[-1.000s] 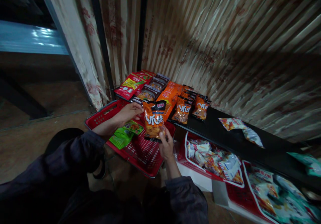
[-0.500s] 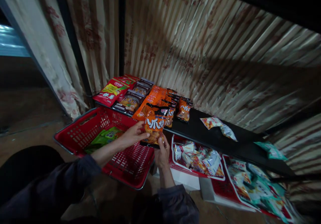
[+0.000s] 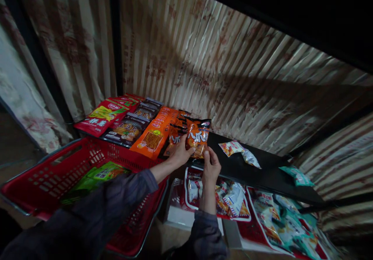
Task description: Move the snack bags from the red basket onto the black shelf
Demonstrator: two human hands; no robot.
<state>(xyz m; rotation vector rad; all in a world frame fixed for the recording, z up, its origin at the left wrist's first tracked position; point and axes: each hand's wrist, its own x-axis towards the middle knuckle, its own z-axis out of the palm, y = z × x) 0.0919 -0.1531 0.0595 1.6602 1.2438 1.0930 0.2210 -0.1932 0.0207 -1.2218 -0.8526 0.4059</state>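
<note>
Both my hands hold one orange snack bag [image 3: 198, 136] with white characters, upright over the front of the black shelf [image 3: 256, 169]. My left hand [image 3: 181, 154] grips its left edge and my right hand [image 3: 211, 165] pinches its lower right corner. More orange bags of the same kind [image 3: 175, 135] stand just behind it on the shelf. A red plastic basket [image 3: 43, 176] sits at the left below my left arm, with green packets [image 3: 97, 174] inside.
On the shelf lie a long orange pack [image 3: 154, 134], dark packs [image 3: 128, 124], red packs [image 3: 100, 116], a loose red-white packet [image 3: 237, 150] and a teal packet [image 3: 295, 174]. Below it, red-rimmed boxes of mixed snacks [image 3: 233, 200]. Striped curtain behind.
The view has swung right. My hands carried the orange bag from above the basket up to the shelf beside the other orange bags, and my left hand has taken hold of it.
</note>
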